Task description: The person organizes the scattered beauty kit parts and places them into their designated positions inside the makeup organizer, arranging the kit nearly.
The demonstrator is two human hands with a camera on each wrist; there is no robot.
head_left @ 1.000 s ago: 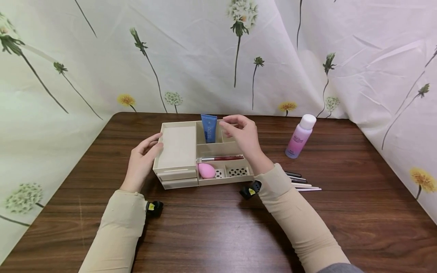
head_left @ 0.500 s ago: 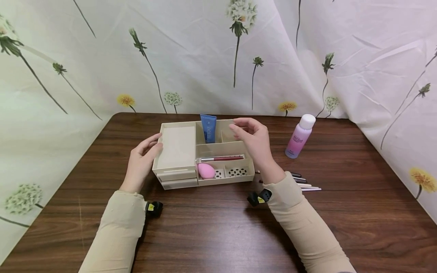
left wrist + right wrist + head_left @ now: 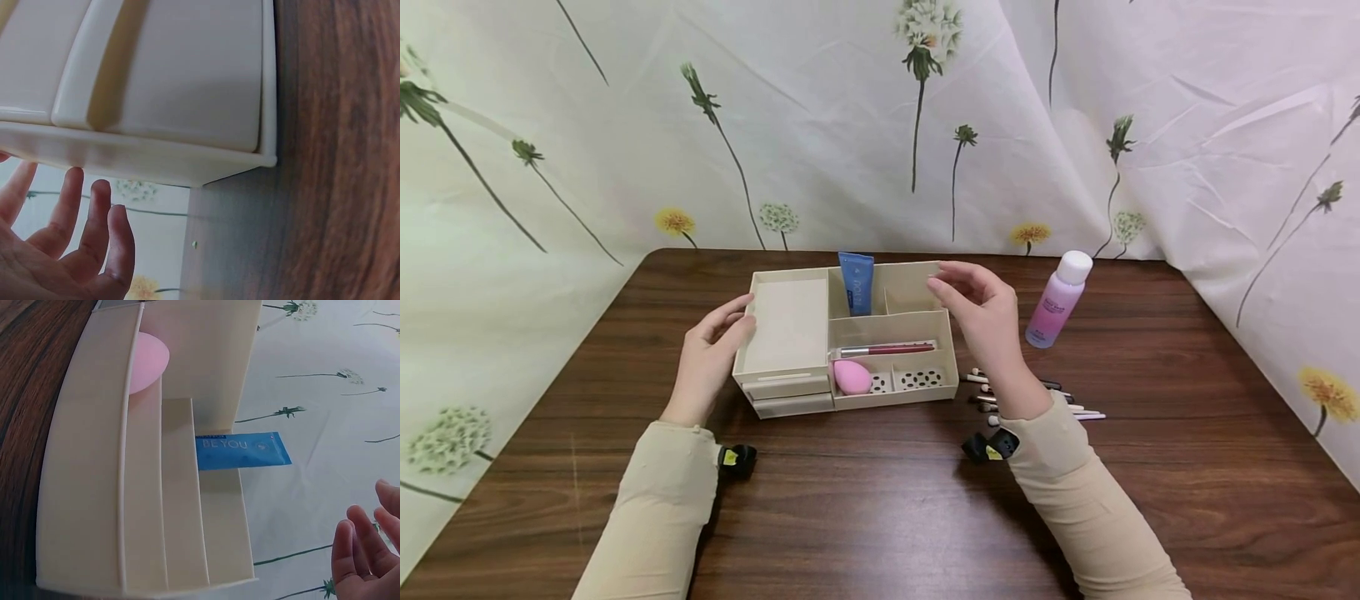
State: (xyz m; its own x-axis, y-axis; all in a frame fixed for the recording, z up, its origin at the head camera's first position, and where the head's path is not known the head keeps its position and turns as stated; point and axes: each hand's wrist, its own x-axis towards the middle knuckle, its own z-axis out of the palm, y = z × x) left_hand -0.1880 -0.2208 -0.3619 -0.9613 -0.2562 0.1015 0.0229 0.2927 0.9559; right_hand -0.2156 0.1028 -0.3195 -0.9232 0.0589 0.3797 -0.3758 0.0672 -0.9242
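Observation:
A cream desk organizer [image 3: 788, 321] with drawers and compartments stands mid-table. Along its left side my left hand [image 3: 706, 360] rests, fingers fairly straight; the left wrist view shows those fingertips [image 3: 74, 175] at the wall. My right hand [image 3: 988, 321] hovers by the organizer's back right corner, fingers loosely bent, holding nothing. Upright in a back compartment is a blue squeeze tube [image 3: 857, 287], whose lettering shows in the right wrist view. The middle compartment holds a makeup brush [image 3: 887, 349] with a dark red handle. A pink makeup sponge [image 3: 852, 377] sits in a front compartment.
A pink-and-lilac bottle [image 3: 1054, 310] with a white cap stands right of the organizer. Several makeup brushes [image 3: 1088, 416] lie on the table, partly behind the right forearm. A flowered cloth [image 3: 842, 125] hangs behind the dark wooden table [image 3: 850, 508].
My right hand has moved rightward, away from the blue tube, uncovering the right compartments and more of the loose brushes. The left hand stays at the organizer's side.

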